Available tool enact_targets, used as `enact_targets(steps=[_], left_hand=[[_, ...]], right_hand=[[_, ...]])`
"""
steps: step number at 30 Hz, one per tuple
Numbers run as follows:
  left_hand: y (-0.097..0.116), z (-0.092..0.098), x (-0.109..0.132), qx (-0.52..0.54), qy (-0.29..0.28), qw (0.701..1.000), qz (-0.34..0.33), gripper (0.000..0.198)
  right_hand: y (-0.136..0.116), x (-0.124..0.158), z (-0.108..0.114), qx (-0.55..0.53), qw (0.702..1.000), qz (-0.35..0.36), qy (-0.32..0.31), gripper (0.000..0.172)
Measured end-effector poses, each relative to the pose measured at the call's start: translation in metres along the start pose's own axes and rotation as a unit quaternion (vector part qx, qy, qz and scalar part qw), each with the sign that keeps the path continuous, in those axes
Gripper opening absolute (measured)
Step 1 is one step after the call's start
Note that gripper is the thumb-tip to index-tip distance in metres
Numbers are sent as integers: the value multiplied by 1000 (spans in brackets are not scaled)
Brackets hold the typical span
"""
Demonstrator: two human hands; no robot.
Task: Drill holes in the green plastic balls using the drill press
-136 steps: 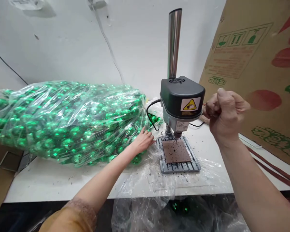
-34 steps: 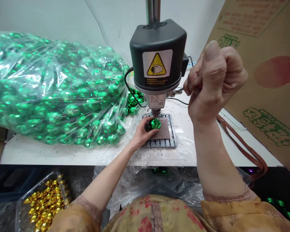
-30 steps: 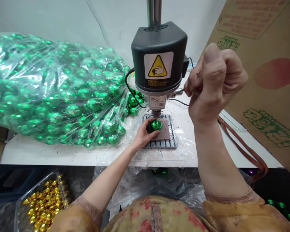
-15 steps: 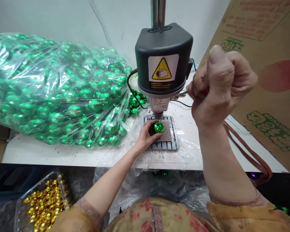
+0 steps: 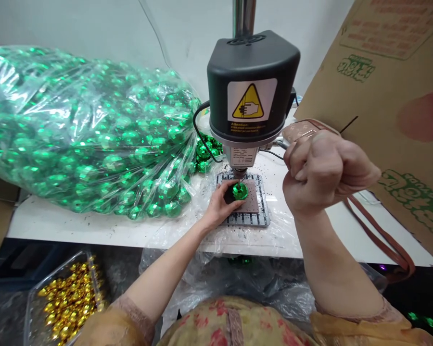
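A small bench drill press (image 5: 251,91) stands on the white table (image 5: 94,226). My left hand (image 5: 222,204) pinches a shiny green faceted bead (image 5: 239,191) on the brown pad (image 5: 252,202) of the drill's base plate, right under the bit. My right hand (image 5: 324,170) is a closed fist around the drill's feed lever beside the head; the lever itself is mostly hidden by my fingers. The drill bit touches the top of the bead.
A big clear plastic bag (image 5: 82,129) full of green beads lies on the table's left. A tilted cardboard box (image 5: 393,105) stands at the right with a brown strap (image 5: 382,240) below it. A clear tray of gold beads (image 5: 63,300) sits low at the left.
My right fist has come down with the lever, and the drill head has lowered onto the bead. Earlier my left hand fetched the bead from the bag and set it on the pad.
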State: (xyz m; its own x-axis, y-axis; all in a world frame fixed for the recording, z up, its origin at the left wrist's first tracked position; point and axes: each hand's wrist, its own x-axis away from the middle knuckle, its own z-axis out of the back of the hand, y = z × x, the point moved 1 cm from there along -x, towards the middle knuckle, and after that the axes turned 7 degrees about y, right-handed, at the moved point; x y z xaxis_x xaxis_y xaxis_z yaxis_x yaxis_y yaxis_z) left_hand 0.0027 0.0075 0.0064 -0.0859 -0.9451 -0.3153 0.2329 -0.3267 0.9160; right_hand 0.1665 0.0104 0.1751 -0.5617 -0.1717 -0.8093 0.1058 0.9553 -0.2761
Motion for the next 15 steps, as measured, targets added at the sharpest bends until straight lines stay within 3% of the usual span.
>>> enact_targets(steps=[15], left_hand=[[-4, 0, 3, -12, 8, 1000, -13, 54]], right_hand=[[4, 6, 11, -8, 999, 38, -23, 52]])
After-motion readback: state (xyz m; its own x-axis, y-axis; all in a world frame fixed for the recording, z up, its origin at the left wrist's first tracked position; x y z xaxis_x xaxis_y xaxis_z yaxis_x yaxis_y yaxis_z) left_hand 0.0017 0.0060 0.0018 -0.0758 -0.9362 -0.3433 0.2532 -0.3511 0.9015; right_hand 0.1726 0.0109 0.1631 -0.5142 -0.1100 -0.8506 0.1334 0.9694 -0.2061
